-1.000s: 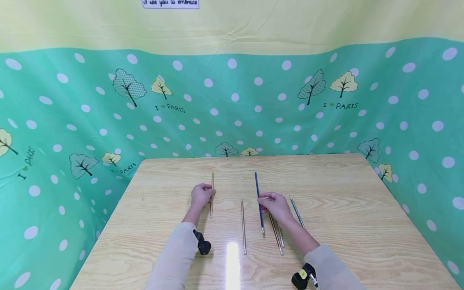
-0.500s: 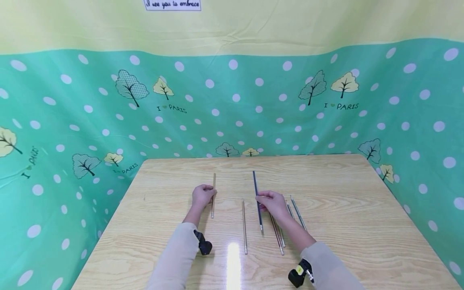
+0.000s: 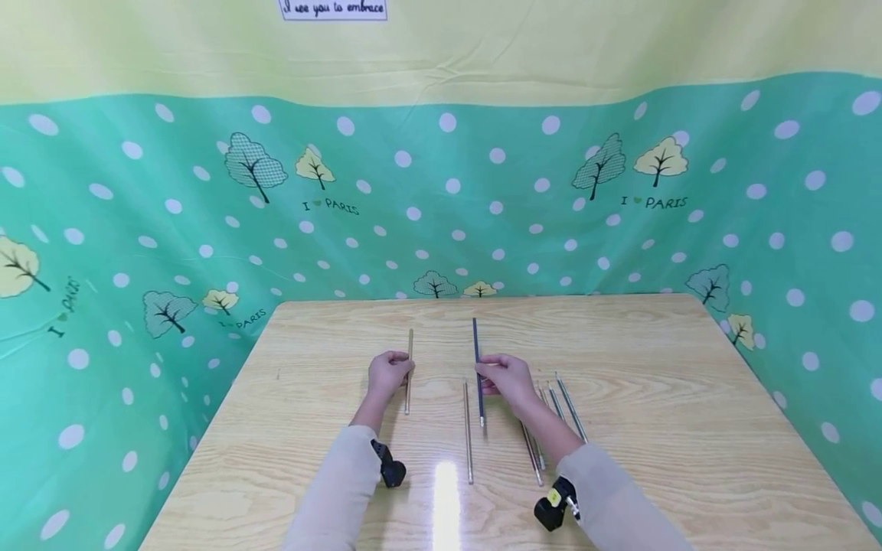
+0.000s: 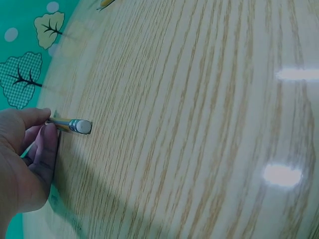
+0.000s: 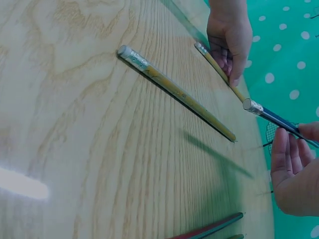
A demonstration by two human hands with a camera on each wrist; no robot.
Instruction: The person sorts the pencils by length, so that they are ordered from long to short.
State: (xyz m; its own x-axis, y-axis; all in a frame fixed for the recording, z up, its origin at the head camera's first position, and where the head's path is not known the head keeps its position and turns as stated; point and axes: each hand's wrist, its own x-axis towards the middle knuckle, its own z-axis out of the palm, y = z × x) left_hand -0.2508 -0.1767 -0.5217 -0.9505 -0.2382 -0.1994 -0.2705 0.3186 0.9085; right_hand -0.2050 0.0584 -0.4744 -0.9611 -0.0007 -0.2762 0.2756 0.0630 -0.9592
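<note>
My left hand (image 3: pixel 388 373) pinches a yellow pencil (image 3: pixel 411 343) between thumb and fingers, its eraser end toward me. In the left wrist view, the pencil's white eraser (image 4: pixel 83 126) faces the camera. Farther right, my right hand (image 3: pixel 508 380) pinches a dark blue pencil (image 3: pixel 476 339) near its middle. The right wrist view has this blue pencil (image 5: pixel 274 117) above the tabletop, its shadow below. A second yellow pencil (image 5: pixel 182 94) lies on the wood between the hands, nearer me.
Several more pencils lie to the right, partly behind my right forearm: a dark reddish one (image 3: pixel 532 458) and a bluish-green one (image 3: pixel 570 405) among them. The wooden table (image 3: pixel 654 344) ends at a green dotted cloth (image 3: pixel 372 229). A bright reflection lies near the front.
My right hand has carried the blue pencil leftward and slightly away from me, over the table toward the left hand. The left hand keeps its yellow pencil in nearly the same place.
</note>
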